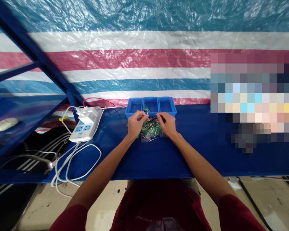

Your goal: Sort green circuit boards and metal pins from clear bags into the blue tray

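My left hand (135,124) pinches a small, thin, light-coloured piece (147,113) between thumb and fingertips. To the right, my right hand (168,123) is closed in a pinch; what its fingertips hold, if anything, is too small to make out. Beneath and between both hands lies a pile of small, thin metal pieces that look like screws (153,123), spread over green and clear plastic bags (148,131). Just behind the hands stands a blue tray with three compartments (151,98). A little greenish material shows in its middle compartment, and a tiny piece in the left one.
A white power strip (83,128) with a plugged-in adapter (88,115) sits left on the blue table (144,163); its white cables (69,166) loop over the front edge. A blue metal frame (50,75) stands at left. Pixelated blur covers the right side.
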